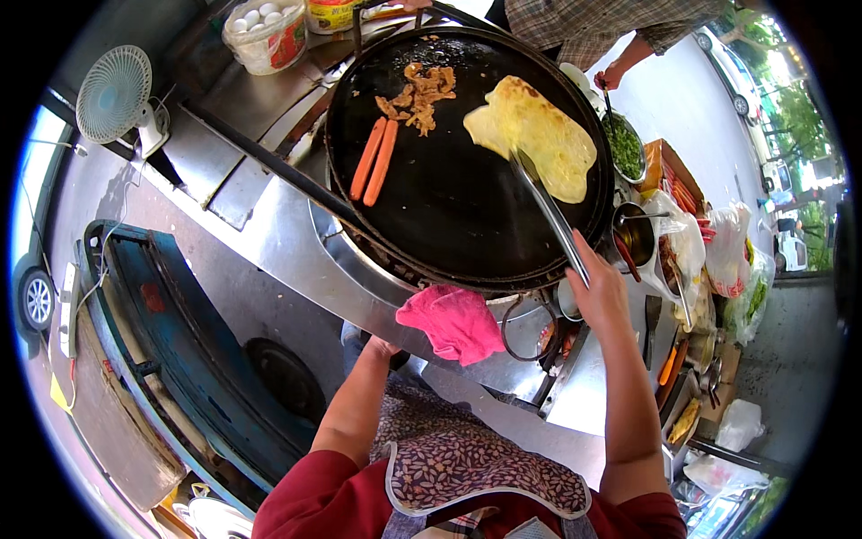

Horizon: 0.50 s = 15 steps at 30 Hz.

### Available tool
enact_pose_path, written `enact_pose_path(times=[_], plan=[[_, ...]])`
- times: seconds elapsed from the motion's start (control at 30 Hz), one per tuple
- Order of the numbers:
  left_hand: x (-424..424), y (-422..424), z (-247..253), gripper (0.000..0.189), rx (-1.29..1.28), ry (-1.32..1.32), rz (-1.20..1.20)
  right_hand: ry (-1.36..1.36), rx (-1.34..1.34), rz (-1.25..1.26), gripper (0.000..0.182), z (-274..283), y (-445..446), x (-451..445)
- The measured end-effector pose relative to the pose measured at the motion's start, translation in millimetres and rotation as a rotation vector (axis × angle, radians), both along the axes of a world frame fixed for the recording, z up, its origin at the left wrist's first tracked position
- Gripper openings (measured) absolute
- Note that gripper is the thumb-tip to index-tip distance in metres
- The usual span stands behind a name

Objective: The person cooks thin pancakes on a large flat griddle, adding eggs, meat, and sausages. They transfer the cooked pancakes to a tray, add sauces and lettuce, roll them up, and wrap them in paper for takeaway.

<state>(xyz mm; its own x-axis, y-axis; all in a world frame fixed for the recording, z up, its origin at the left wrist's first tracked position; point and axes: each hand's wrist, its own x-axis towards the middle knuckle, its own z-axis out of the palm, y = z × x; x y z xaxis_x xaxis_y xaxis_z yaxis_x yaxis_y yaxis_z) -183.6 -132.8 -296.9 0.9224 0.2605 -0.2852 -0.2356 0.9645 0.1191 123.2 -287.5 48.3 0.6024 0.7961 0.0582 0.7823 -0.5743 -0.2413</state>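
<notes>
My right hand (601, 290) grips metal tongs (549, 209) whose tips touch the lower left edge of a yellow egg-covered flatbread (539, 138). The flatbread lies on the right of a round black griddle (438, 222). Two sausages (375, 162) rest side by side on the griddle's left, just below browned strips of meat (423, 98). At the counter's front edge is my left hand (382, 347), low near my body, its fingers mostly hidden. A crumpled pink cloth (452, 323) lies on the counter to the right of that hand.
Another person's hand (609, 75) holds a utensil in a bowl of chopped greens (625, 145). A pot of dark liquid (633, 232) and a box of sausages (677, 182) stand right of the griddle. An egg bucket (266, 34) and a fan (114, 94) are at upper left.
</notes>
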Motion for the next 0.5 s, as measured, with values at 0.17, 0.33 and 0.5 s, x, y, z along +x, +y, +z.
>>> enact_pose_path(times=[0.17,0.33,0.5], plan=[[15,-7,1,0.037,0.004,0.092,-0.028,0.102,0.056,-0.032,0.073,21,11,-24],[26,-17,10,0.033,0.075,0.242,-0.112,-0.26,-0.03,0.187,0.083,-6,96,-32],[-3,-2,17,0.03,0.327,0.504,-0.214,-0.394,-0.057,0.039,0.081,-64,186,-14]])
